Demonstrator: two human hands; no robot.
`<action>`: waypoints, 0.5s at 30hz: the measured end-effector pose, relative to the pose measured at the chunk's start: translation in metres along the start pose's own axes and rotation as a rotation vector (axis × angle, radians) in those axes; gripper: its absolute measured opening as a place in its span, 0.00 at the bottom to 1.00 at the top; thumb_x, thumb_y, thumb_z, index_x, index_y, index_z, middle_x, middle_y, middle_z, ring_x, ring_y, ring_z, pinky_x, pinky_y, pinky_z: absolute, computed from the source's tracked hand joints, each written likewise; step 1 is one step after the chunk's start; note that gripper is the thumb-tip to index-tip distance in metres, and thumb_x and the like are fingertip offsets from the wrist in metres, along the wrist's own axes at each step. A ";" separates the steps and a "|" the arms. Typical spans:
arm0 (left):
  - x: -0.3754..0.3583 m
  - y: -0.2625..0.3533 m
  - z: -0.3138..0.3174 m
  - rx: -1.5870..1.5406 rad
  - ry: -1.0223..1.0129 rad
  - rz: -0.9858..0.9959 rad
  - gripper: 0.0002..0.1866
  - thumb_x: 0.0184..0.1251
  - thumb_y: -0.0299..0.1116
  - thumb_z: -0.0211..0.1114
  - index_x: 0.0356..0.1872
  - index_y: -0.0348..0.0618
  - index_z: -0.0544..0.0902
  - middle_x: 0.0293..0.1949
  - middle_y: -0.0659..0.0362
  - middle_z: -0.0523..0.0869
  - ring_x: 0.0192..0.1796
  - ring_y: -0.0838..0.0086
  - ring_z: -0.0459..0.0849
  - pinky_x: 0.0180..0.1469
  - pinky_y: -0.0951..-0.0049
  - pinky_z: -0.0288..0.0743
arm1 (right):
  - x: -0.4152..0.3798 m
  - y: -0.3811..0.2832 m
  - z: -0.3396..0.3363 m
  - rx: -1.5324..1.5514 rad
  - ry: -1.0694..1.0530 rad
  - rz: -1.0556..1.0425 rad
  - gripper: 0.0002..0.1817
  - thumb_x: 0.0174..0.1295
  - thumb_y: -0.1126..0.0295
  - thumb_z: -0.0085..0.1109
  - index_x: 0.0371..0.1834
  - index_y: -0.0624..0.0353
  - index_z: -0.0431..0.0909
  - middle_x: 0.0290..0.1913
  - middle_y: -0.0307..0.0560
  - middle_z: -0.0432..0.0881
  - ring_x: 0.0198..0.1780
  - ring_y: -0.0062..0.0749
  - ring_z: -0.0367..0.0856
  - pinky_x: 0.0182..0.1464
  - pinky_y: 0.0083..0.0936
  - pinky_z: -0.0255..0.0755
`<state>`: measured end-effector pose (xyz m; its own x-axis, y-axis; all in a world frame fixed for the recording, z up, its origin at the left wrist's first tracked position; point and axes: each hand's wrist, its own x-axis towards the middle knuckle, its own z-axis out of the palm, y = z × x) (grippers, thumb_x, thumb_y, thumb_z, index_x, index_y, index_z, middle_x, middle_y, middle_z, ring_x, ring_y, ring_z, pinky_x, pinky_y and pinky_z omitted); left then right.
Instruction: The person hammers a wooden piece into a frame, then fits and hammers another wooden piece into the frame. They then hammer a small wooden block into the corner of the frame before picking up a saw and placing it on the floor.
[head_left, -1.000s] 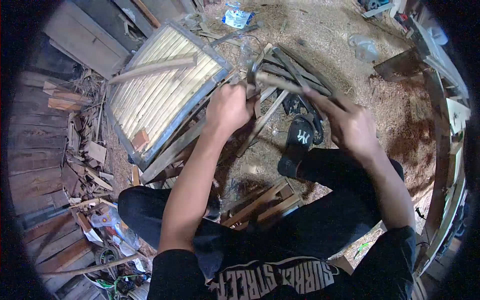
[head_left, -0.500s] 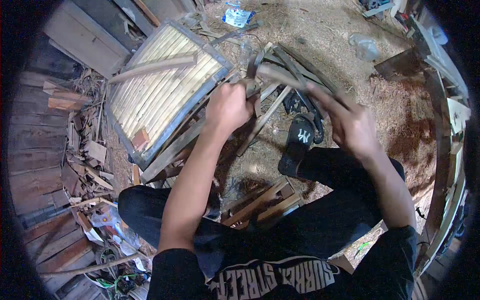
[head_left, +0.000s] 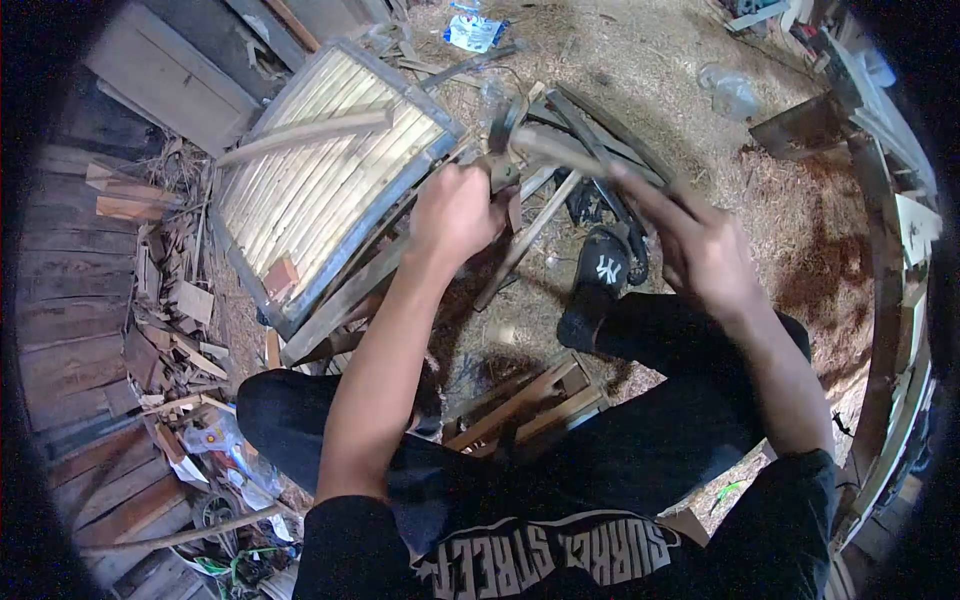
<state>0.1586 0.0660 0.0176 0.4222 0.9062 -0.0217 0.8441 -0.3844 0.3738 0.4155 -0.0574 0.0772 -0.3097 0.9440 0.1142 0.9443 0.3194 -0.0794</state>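
My right hand [head_left: 710,255] is closed around the wooden handle of a hammer [head_left: 565,152], its index finger stretched along the handle. The hammer's dark head [head_left: 505,125] is blurred and sits just beyond my left hand [head_left: 455,210]. That left hand is a fist around a short piece of wood [head_left: 505,172], whose end sticks out by the thumb right below the hammer head. Left of it lies a slatted wooden panel [head_left: 345,165] with a grey frame, a loose batten [head_left: 310,137] across it. Thin wooden strips [head_left: 530,240] lean beneath both hands.
A small wooden frame [head_left: 520,405] lies between my legs. My foot in a dark slipper [head_left: 600,265] rests on the sawdust floor. Wood scraps [head_left: 175,320] pile up at the left; boards [head_left: 895,300] line the right. A plastic bag [head_left: 728,92] and a blue-white packet [head_left: 473,32] lie further off.
The hammer and my right hand have shifted only slightly, with the handle still blurred. My left hand stays in almost the same place, keeping its grip.
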 end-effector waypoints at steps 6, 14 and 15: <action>0.010 0.000 0.000 -0.040 -0.071 -0.028 0.18 0.58 0.30 0.70 0.49 0.36 0.87 0.36 0.36 0.89 0.42 0.43 0.91 0.51 0.47 0.84 | 0.000 0.002 -0.002 -0.055 -0.034 0.070 0.45 0.59 0.78 0.59 0.82 0.26 0.65 0.43 0.46 0.80 0.29 0.46 0.86 0.30 0.41 0.84; 0.005 -0.001 0.002 -0.004 -0.008 0.017 0.17 0.63 0.38 0.74 0.42 0.33 0.87 0.34 0.37 0.90 0.39 0.48 0.92 0.46 0.52 0.87 | -0.002 0.001 0.000 0.093 0.046 0.064 0.51 0.55 0.78 0.65 0.83 0.23 0.62 0.44 0.46 0.81 0.31 0.46 0.87 0.33 0.40 0.86; 0.005 -0.006 0.003 -0.003 -0.036 0.040 0.16 0.63 0.38 0.74 0.43 0.33 0.88 0.34 0.38 0.90 0.40 0.48 0.92 0.46 0.52 0.87 | -0.005 -0.003 -0.001 0.286 0.092 0.117 0.48 0.60 0.77 0.62 0.83 0.22 0.61 0.44 0.47 0.81 0.31 0.45 0.87 0.33 0.38 0.86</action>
<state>0.1570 0.0719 0.0121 0.4672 0.8832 -0.0397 0.8253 -0.4196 0.3780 0.4143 -0.0630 0.0776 -0.1767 0.9684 0.1761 0.8993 0.2316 -0.3711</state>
